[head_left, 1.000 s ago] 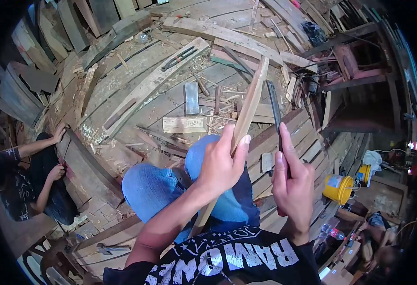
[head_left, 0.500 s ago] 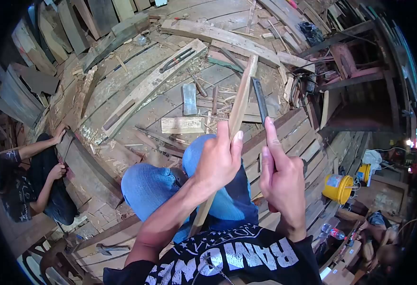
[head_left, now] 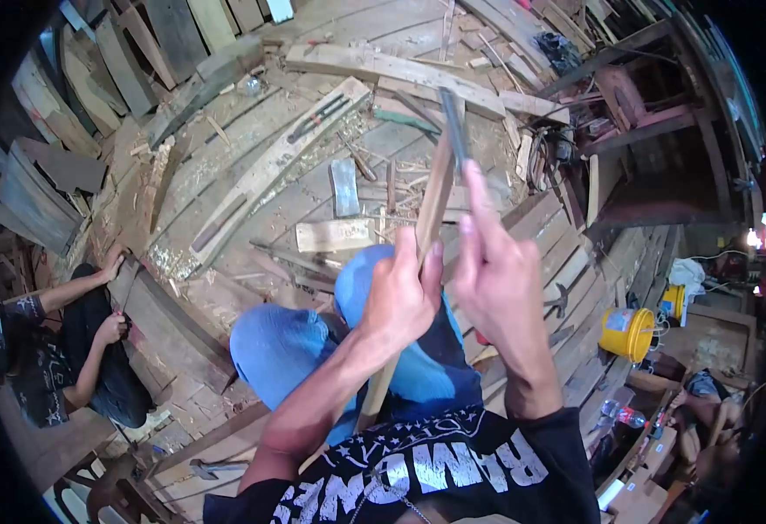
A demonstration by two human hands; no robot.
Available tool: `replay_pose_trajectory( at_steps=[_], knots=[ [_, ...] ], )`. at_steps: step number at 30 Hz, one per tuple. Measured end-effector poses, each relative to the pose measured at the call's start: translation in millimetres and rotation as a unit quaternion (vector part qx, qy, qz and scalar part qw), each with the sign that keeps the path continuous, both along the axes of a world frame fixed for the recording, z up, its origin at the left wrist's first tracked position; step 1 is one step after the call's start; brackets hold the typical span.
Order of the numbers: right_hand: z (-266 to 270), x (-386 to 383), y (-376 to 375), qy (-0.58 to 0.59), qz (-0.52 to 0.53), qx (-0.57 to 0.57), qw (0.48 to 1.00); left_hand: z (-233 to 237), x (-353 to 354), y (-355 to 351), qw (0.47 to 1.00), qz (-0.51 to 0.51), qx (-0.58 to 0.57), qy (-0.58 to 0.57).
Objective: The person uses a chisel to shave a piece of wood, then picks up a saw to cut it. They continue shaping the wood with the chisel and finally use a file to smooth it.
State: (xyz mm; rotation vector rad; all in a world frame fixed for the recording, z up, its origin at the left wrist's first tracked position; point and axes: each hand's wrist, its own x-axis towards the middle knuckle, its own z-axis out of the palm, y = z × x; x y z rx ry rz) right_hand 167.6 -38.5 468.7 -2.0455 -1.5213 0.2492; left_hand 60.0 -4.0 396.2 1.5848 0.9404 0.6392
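Note:
My left hand (head_left: 403,299) grips a long narrow wooden strip (head_left: 435,194) that stands nearly upright above my blue-jeaned knees (head_left: 282,345). My right hand (head_left: 494,284) is closed on a chisel (head_left: 454,129), forefinger stretched along its dark blade. The blade lies against the upper right edge of the strip, close to its top end. The chisel handle is hidden inside my fist.
Curved planks (head_left: 265,166), offcuts and shavings cover the wooden floor ahead. A person (head_left: 68,349) crouches at the left with both hands on a dark plank (head_left: 169,323). A yellow bucket (head_left: 627,332) stands at the right, another person (head_left: 706,419) sits low right.
My right hand has moved the chisel left and up, from beside the strip onto its upper edge. The left hand has kept its hold on the strip.

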Motion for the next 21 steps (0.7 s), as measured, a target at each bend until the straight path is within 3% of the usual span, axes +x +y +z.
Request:
replay_pose_trajectory(
  at_steps=[4,6,10,14,16,19,21],
  knots=[
    [6,10,-24,0.033,-0.056,-0.002,0.998,2,-6,3,0.999,0.014,-0.003,-0.029],
    [5,8,-41,0.085,-0.062,-0.030,0.994,1,-6,4,0.994,-0.003,-0.110,-0.025],
    [9,0,-56,0.119,-0.083,-0.073,0.987,1,-4,2,0.983,-0.006,-0.165,-0.085],
    [18,-2,-52,0.093,-0.056,-0.071,0.992,13,-4,2,0.959,-0.006,-0.266,-0.097],
    [20,-2,-51,0.080,-0.047,-0.071,0.993,16,-4,3,0.961,-0.003,-0.261,-0.095],
    [18,0,-49,0.074,-0.034,-0.057,0.995,12,-10,9,0.921,-0.043,-0.359,-0.147],
    [20,0,-51,0.067,-0.032,-0.073,0.995,10,-10,10,0.928,-0.047,-0.343,-0.141]
  ],
)
